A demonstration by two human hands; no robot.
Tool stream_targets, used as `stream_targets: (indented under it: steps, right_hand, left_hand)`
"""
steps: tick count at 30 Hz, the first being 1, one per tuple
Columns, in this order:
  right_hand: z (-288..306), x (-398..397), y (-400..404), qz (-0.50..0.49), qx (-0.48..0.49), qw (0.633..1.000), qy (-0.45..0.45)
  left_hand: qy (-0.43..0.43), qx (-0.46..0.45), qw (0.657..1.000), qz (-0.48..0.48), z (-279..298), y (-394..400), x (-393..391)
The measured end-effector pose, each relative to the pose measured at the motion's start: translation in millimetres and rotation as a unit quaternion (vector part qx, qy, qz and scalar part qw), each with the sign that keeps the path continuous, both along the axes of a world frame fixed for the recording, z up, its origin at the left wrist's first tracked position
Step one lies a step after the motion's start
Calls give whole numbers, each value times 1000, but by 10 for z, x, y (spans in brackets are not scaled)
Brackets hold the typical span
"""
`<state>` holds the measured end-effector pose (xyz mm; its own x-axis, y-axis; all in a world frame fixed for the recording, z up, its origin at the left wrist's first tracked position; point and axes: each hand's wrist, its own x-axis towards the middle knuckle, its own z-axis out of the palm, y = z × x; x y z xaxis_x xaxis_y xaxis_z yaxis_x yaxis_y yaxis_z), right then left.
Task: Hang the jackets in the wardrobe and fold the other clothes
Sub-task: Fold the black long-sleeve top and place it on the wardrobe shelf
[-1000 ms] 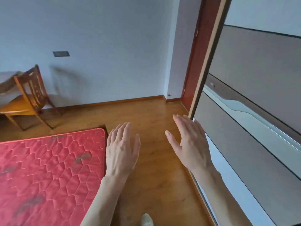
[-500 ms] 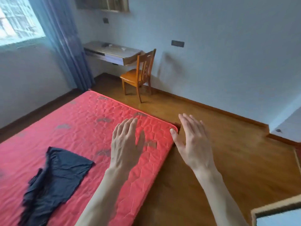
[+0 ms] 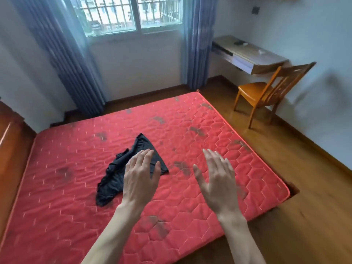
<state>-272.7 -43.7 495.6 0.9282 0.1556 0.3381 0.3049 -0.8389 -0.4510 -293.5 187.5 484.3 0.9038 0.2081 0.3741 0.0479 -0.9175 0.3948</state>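
— Where do we stand now, against half a second ago?
— We face the barred window (image 3: 129, 14) now; the black garment (image 3: 122, 172) sits mid-mattress (image 3: 209, 130), no longer at lower left.
— And our hands?
— Left hand (image 3: 141, 180) and right hand (image 3: 219, 185) hang over it as before, fingers straight, holding nothing. The chair (image 3: 266, 92) has slid right.

Left hand (image 3: 141, 180) covers the near right portion of the black garment (image 3: 116, 178); garment type cannot be determined. Mattress (image 3: 190, 130) cut off at the 6 to 8 o'clock edge. Small items on the desk (image 3: 253, 54), at 1 o'clock, too small to identify. Both forearms run out of frame at 6 o'clock.
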Motion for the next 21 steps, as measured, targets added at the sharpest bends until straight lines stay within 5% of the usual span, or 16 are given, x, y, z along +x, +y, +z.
stream_targets:
  steps: [21]
  right_hand:
    - [-1237, 1517, 2417, 154, -84, 977, 123]
  left_hand:
    - [103, -132, 973, 158, -1506, 2130, 939]
